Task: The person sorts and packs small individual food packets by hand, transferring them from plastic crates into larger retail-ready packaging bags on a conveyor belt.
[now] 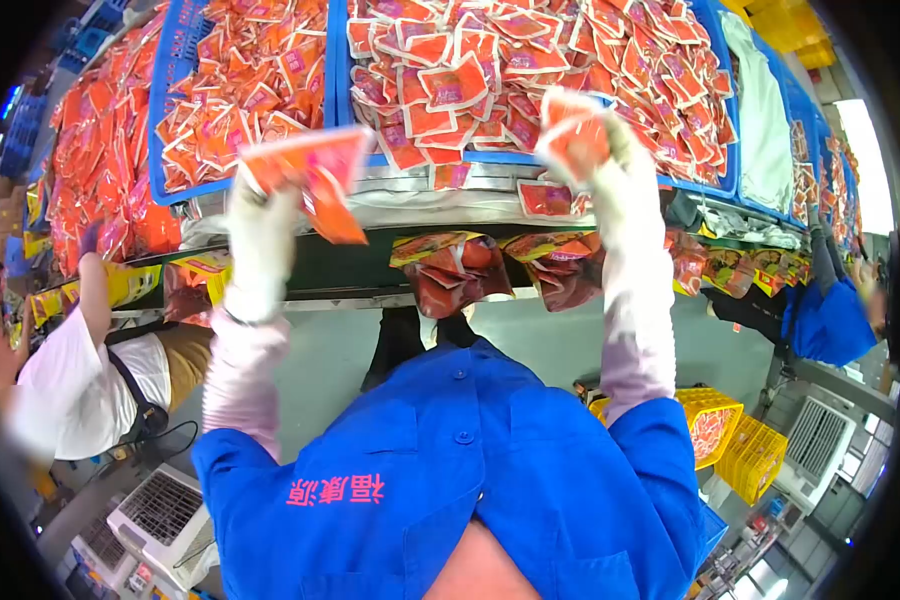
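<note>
My left hand (pixel 255 240), in a white glove, is raised and grips a bunch of orange-red sachets (pixel 305 170) in front of a blue crate (pixel 167 120) heaped with the same sachets. My right hand (pixel 625 190), also gloved, is clenched on another handful of sachets (pixel 573 135) at the near edge of a second blue crate (pixel 730 150) full of them. Both forearms wear pale sleeve covers over a blue coat (pixel 470 470). Below the hands, larger filled bags (pixel 455 265) lie on a dark belt (pixel 330 265).
A person in a white shirt (pixel 80 385) reaches up at the left, and a person in blue (pixel 830 325) works at the right. Yellow crates (pixel 735 435) and a white grilled unit (pixel 160 510) stand on the floor. More sachets are heaped at the far left (pixel 95 160).
</note>
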The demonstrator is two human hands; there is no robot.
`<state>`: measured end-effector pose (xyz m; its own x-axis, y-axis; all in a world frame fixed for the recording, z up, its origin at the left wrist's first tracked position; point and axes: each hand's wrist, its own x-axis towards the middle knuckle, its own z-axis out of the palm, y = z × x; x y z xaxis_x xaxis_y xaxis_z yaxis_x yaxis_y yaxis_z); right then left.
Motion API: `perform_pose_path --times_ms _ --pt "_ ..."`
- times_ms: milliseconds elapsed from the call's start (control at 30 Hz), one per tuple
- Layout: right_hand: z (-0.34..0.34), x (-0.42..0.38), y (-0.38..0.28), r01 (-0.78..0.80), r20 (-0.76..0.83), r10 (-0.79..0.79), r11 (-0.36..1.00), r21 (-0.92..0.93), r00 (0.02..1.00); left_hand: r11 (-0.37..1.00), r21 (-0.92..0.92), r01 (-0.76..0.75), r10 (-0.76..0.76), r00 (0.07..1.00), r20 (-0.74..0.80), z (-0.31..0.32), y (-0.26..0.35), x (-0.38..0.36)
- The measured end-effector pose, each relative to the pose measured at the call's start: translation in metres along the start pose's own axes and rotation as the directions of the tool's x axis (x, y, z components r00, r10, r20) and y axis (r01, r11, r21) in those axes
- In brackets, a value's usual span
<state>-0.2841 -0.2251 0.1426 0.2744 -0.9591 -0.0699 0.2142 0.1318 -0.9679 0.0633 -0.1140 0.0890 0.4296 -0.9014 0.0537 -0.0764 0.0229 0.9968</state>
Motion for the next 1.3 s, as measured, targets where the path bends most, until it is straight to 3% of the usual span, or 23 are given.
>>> perform_pose_path --times_ms 33,100,167,200,267,300,367,400,433,567,833,867,900,933,967,1033,1067,1100,1133,1167,1233,1267,1300 --pt "0.015 -0.019 -0.008 -0.143 0.082 0.135 0.983 0.112 0.987 0.997 -0.073 0.002 -0.001 1.0 0.014 0.022 0.003 -0.025" --pt "0.034 -0.052 0.002 -0.269 0.287 0.263 0.963 -0.018 0.921 0.982 -0.117 0.147 -0.147 0.989 0.011 0.051 -0.005 -0.071" --pt "0.033 -0.064 0.048 -0.151 0.411 0.262 0.947 -0.282 0.873 0.969 -0.238 0.069 -0.061 0.997 0.042 0.068 -0.039 -0.104" --pt "0.036 -0.066 0.06 -0.125 0.414 0.315 0.897 -0.424 0.854 0.969 -0.171 0.179 -0.179 0.984 0.012 0.076 -0.041 -0.115" --pt "0.039 -0.066 0.092 0.007 0.368 0.383 0.684 -0.729 0.847 0.968 -0.147 0.202 -0.198 0.979 0.039 0.074 -0.064 -0.128" --pt "0.038 -0.063 0.105 0.016 0.377 0.38 0.686 -0.727 0.844 0.952 -0.159 0.261 -0.252 0.965 0.075 0.064 -0.077 -0.131" --pt "0.045 -0.059 0.112 0.228 0.423 0.405 0.447 -0.865 0.811 0.918 -0.229 0.324 -0.334 0.942 -0.005 0.049 -0.066 -0.129" --pt "0.051 -0.057 0.114 0.381 0.516 0.39 0.373 -0.846 0.763 0.976 -0.133 0.171 -0.173 0.985 -0.002 0.033 -0.065 -0.126" --pt "0.066 -0.06 0.118 0.374 0.51 0.391 0.373 -0.849 0.766 0.956 -0.249 0.152 -0.179 0.98 -0.088 0.023 -0.074 -0.124" --pt "0.154 -0.036 0.186 0.466 0.302 0.846 0.073 -0.882 0.439 0.926 -0.357 0.125 -0.203 0.961 -0.19 -0.005 -0.057 -0.111" --pt "0.159 -0.036 0.142 0.375 0.463 0.588 0.273 -0.886 0.663 0.911 -0.39 0.135 -0.193 0.975 -0.113 -0.042 -0.074 -0.102" --pt "0.146 -0.031 0.112 0.193 0.367 0.507 0.364 -0.911 0.78 0.894 -0.424 0.146 -0.208 0.973 -0.103 -0.045 -0.069 -0.099" --pt "0.113 -0.028 0.116 0.051 0.209 0.241 0.533 -0.845 0.948 0.877 -0.456 0.155 -0.22 0.971 -0.094 -0.047 -0.063 -0.095" --pt "0.093 -0.012 0.101 -0.308 -0.142 0.347 0.489 -0.816 0.927 0.874 -0.46 0.155 -0.221 0.971 -0.093 -0.047 -0.057 -0.09" --pt "0.041 0.013 0.14 -0.248 -0.149 0.243 0.448 -0.859 0.958 0.853 -0.486 0.191 -0.238 0.97 -0.037 -0.047 -0.05 -0.085" --pt "0.003 0.058 0.19 -0.413 -0.162 0.49 0.462 -0.785 0.856 0.827 -0.51 0.238 -0.26 0.965 0.028 -0.043 -0.044 -0.083" --pt "-0.023 0.085 0.249 -0.365 -0.133 0.458 0.466 -0.806 0.879 0.867 -0.413 0.279 -0.228 0.959 0.168 -0.038 -0.044 -0.082" --pt "-0.015 0.088 0.249 -0.368 -0.135 0.463 0.461 -0.808 0.876 0.903 -0.303 0.305 -0.211 0.928 0.308 -0.032 -0.043 -0.082" --pt "-0.003 0.089 0.245 -0.283 -0.124 0.337 0.476 -0.833 0.933 0.908 -0.223 0.355 -0.247 0.882 0.402 -0.018 -0.027 -0.08" --pt "-0.002 0.085 0.252 -0.206 -0.116 0.209 0.484 -0.851 0.971 0.958 -0.153 0.242 -0.149 0.878 0.455 -0.002 -0.012 -0.081" --pt "-0.044 0.088 0.303 -0.297 -0.18 0.267 0.507 -0.809 0.947 0.972 -0.094 -0.215 0.228 0.77 0.596 0.026 -0.031 -0.083" --pt "0.007 0.054 0.205 -0.381 -0.245 0.342 0.42 -0.824 0.907 0.942 -0.027 -0.334 0.266 0.698 0.665 0.042 -0.04 -0.085" --pt "0.014 0.027 0.177 -0.259 -0.193 0.178 0.526 -0.81 0.965 0.892 0.029 -0.452 0.291 0.62 0.729 0.053 -0.046 -0.087"
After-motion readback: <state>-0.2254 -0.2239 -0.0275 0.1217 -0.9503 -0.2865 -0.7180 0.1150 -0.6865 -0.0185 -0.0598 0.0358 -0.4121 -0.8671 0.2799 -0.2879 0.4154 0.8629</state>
